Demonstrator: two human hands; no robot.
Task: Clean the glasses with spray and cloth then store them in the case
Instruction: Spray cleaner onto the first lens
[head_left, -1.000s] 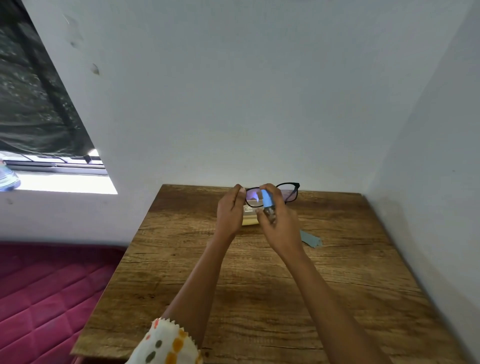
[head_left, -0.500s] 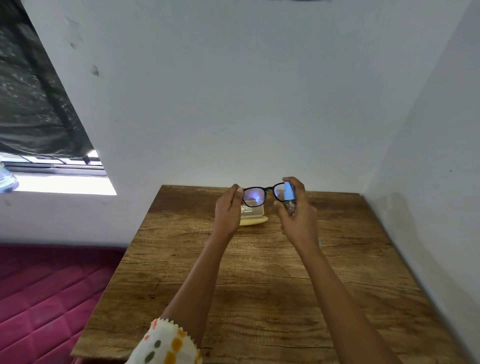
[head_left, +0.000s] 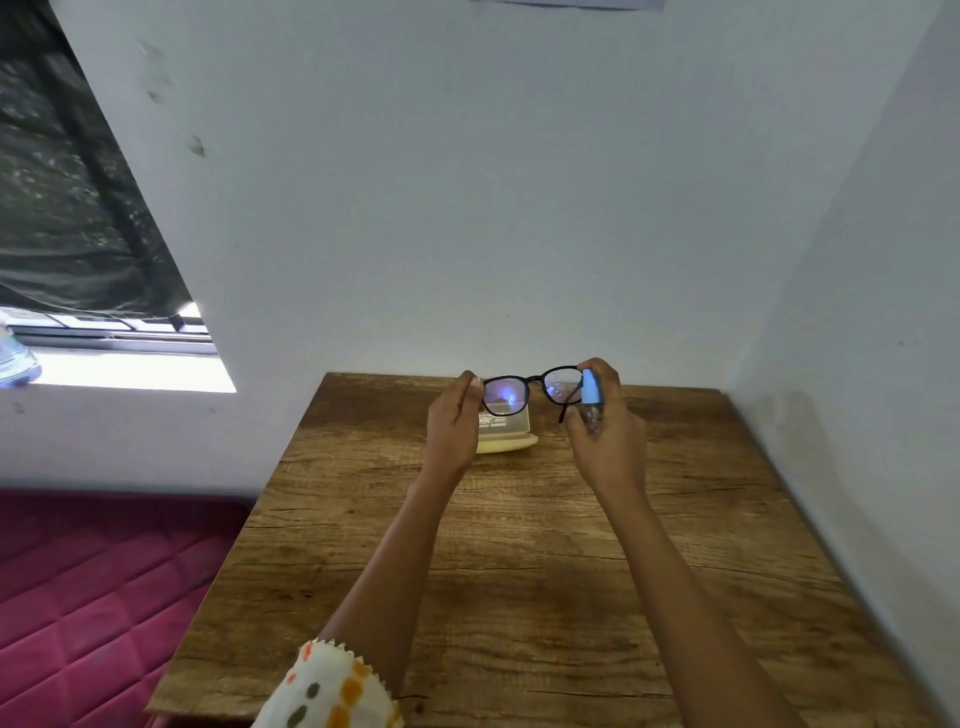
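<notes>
Left hand (head_left: 452, 421) was pinching the black glasses (head_left: 535, 381) by their 9 o'clock end, up over the 12 o'clock end of the wooden table (head_left: 519, 571). Right hand (head_left: 608, 441) was wrapped round the blue-capped spray bottle (head_left: 591, 392), right beside the 3 o'clock lens. Pale yellow case (head_left: 506, 441) sat on the table just below them.

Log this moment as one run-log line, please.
step: spray stage | left grip: pinches glasses at frame's end | right grip: holds spray bottle beside other lens | case: on table, behind glasses | cloth: not visible
</notes>
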